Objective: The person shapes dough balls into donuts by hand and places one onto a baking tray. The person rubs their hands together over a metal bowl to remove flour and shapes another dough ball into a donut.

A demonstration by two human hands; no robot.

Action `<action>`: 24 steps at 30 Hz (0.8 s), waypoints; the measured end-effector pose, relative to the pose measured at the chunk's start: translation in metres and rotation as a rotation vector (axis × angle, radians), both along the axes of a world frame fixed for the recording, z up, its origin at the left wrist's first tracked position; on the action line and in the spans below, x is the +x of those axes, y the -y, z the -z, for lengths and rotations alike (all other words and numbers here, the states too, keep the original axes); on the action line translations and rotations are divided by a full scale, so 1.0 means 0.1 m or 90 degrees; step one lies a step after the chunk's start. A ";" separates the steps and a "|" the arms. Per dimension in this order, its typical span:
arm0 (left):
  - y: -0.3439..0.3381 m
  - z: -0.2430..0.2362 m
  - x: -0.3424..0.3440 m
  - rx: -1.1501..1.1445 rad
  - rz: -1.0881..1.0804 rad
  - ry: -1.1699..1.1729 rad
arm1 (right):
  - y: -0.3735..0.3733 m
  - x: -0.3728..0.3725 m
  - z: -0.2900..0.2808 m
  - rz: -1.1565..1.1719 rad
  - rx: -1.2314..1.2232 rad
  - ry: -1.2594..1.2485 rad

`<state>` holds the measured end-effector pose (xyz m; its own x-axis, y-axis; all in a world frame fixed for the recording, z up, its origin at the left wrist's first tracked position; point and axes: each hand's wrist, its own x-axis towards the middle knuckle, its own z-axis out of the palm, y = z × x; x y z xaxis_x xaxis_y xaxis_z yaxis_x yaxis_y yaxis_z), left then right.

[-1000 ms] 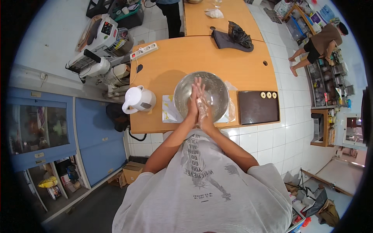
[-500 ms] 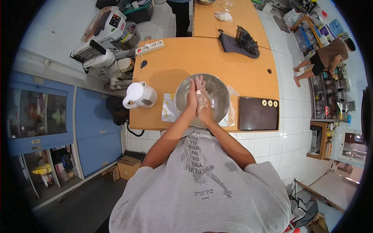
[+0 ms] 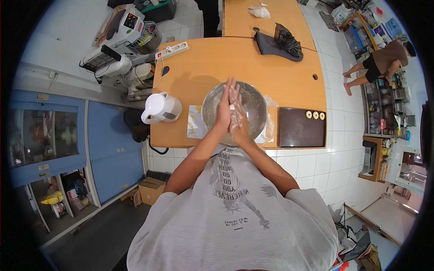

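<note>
in the head view, the left hand [image 3: 223, 109] and right hand [image 3: 237, 118], both flat, press palm to palm over the steel bowl [image 3: 257, 106] on the table [image 3: 203, 58]; i cannot tell what lies between. to its right, the dark tray [image 3: 300, 133] holds three pale rings [image 3: 315, 118]. pasty residue [image 3: 234, 113] on the right hand could make a piece cling and tear.

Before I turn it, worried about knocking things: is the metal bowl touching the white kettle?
Apart. In the head view, a strip of tabletop and a patterned sheet show between the metal bowl and the white kettle.
</note>
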<state>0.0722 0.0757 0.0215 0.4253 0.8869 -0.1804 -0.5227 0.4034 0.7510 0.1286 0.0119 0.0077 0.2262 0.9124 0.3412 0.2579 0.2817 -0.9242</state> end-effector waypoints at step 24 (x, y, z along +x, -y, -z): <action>0.40 0.28 -0.11 0.000 0.018 -0.054 | -0.22 0.08 -0.23 -0.003 -0.099 -0.048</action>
